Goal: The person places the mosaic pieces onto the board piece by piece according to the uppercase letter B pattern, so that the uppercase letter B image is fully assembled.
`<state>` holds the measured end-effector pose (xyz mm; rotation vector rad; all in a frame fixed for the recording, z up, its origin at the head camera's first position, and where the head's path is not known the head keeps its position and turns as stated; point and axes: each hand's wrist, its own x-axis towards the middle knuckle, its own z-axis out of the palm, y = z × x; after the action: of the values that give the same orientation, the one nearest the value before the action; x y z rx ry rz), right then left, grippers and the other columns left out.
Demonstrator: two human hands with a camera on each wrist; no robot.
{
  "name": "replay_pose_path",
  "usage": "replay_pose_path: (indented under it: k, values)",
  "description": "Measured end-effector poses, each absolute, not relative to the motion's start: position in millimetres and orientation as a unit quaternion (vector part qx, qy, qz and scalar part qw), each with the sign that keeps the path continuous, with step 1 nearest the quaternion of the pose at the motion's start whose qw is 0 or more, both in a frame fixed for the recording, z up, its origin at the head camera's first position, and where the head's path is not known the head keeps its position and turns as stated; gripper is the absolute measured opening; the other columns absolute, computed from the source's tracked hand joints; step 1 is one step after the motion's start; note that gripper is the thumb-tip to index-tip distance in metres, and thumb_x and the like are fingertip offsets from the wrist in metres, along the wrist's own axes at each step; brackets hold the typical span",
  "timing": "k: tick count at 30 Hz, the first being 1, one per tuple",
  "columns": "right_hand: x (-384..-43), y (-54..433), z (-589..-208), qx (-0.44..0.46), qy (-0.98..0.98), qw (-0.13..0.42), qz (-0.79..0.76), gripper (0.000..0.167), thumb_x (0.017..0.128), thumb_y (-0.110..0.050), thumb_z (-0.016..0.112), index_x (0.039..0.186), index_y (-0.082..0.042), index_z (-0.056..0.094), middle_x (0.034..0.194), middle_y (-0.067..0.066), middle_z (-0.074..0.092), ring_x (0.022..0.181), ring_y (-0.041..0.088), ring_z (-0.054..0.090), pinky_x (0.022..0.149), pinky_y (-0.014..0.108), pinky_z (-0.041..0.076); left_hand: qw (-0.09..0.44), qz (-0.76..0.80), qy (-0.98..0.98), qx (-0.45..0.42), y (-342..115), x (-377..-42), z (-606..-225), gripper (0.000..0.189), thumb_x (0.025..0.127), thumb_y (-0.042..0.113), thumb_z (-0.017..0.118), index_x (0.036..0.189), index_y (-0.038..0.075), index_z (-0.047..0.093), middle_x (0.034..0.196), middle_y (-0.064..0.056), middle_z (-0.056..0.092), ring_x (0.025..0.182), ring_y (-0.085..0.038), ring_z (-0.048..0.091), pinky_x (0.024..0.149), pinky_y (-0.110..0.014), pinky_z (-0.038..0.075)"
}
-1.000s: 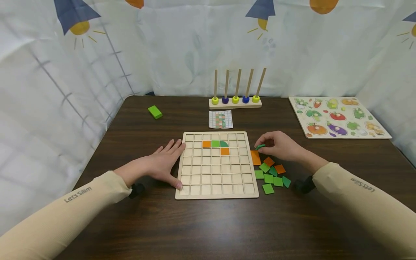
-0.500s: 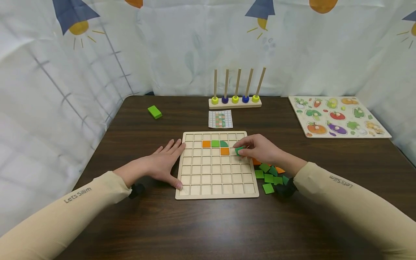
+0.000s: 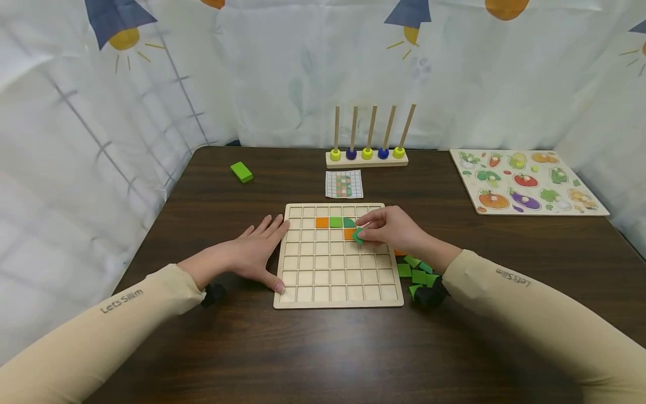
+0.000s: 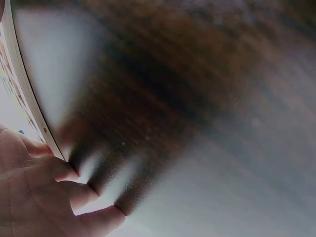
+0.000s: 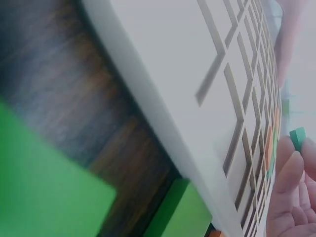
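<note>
Between thumb and fingers, my right hand [image 3: 391,229] pinches a dark green tile [image 3: 358,235] over the wooden grid board [image 3: 328,278], just right of an orange tile [image 3: 349,234]. In the right wrist view the same green tile [image 5: 297,138] shows at the fingertips, raised off the board. Along the row above lie another orange tile [image 3: 322,223], a light green tile [image 3: 336,223] and a dark green rounded tile [image 3: 349,222]. With fingers spread, my left hand [image 3: 254,252] rests against the board's left edge, fingertips on the table in the left wrist view.
Several loose green tiles [image 3: 418,276] lie right of the board, partly hidden by my right arm. Behind it are a pattern card [image 3: 344,184], a peg stand [image 3: 367,161] with rings, a green block [image 3: 241,172] and a vegetable puzzle board [image 3: 530,183].
My right hand has carried the dark green tile leftward from the loose tiles onto the area over the board, beside the orange tile. My left hand stays in place.
</note>
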<state>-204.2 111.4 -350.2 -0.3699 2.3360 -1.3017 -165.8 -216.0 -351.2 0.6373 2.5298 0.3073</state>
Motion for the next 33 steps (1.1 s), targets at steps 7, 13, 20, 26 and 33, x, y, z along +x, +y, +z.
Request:
replay_pose_path:
  k: [7, 13, 20, 26, 33]
  values:
    - [-203, 104, -351, -0.107, 0.837, 0.235, -0.483, 0.024, 0.093, -0.008, 0.075, 0.114, 0.005, 0.073, 0.096, 0.013, 0.076, 0.075, 0.012, 0.072, 0.072, 0.028, 0.061, 0.252, 0.106, 0.932, 0.237, -215, -167, -351, 0.140, 0.073, 0.068, 0.082, 0.164, 0.000, 0.000, 0.171, -0.026, -0.005, 0.158, -0.048, -0.003, 0.121, -0.071, 0.009]
    - [-201, 100, -352, -0.079, 0.822, 0.259, -0.502, 0.020, 0.094, -0.007, 0.074, 0.109, 0.006, 0.071, 0.094, 0.016, 0.078, 0.073, 0.015, 0.077, 0.069, 0.025, 0.060, 0.253, 0.104, 0.932, 0.238, -216, -168, -352, 0.140, 0.073, 0.068, 0.082, 0.164, 0.000, 0.000, 0.171, -0.026, -0.005, 0.158, -0.048, -0.003, 0.121, -0.071, 0.010]
    - [-199, 99, -355, -0.073, 0.821, 0.266, -0.501, 0.019, 0.095, -0.009, 0.073, 0.109, 0.003, 0.072, 0.089, 0.013, 0.079, 0.072, 0.014, 0.076, 0.067, 0.027, 0.061, 0.253, 0.104, 0.932, 0.238, -216, -168, -352, 0.139, 0.074, 0.067, 0.082, 0.164, 0.000, 0.000, 0.170, -0.026, -0.005, 0.157, -0.048, -0.003, 0.121, -0.072, 0.010]
    - [-196, 96, -357, -0.075, 0.834, 0.253, -0.484, 0.016, 0.094, -0.012, 0.075, 0.103, 0.002, 0.074, 0.082, 0.010, 0.079, 0.068, 0.012, 0.075, 0.063, 0.026, 0.058, 0.254, 0.107, 0.931, 0.238, -217, -168, -352, 0.139, 0.074, 0.067, 0.082, 0.164, 0.000, -0.001, 0.170, -0.026, -0.006, 0.157, -0.048, -0.004, 0.120, -0.072, 0.009]
    - [-196, 93, -358, -0.085, 0.867, 0.227, -0.436, 0.014, 0.093, -0.015, 0.077, 0.097, -0.002, 0.078, 0.077, 0.007, 0.077, 0.065, 0.011, 0.071, 0.059, 0.026, 0.054, 0.254, 0.109, 0.931, 0.238, -216, -168, -352, 0.139, 0.074, 0.066, 0.082, 0.164, -0.001, 0.000, 0.170, -0.026, -0.006, 0.157, -0.049, -0.004, 0.120, -0.072, 0.009]
